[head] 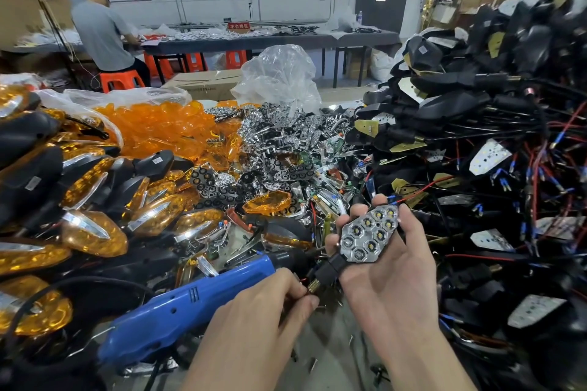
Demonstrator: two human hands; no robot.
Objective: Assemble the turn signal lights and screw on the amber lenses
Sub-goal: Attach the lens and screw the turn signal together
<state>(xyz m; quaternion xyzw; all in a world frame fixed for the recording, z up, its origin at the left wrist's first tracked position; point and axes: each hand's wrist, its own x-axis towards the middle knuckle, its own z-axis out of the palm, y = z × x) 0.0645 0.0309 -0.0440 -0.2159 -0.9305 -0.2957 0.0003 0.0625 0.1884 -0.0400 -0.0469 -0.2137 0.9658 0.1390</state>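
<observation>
- Cradling turn signal light (pixel 368 233) in curled right hand (pixel 390 279), reflector up, stem pointing near-left.
- Pinching threaded stem end with left hand (pixel 270 308).
- Lying beyond, leftward of both hands: loose amber lens (pixel 266 201), left hand nearer.
- Resting just beside left hand: blue screwdriver (pixel 178 311); scattered chrome reflectors (pixel 279 133) cluttering the path.

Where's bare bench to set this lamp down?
Only the grey strip below the lamp, between blue screwdriver and black housing pile, with loose screws on it. Elsewhere crowded: amber lenses, reflectors, finished lights.
</observation>
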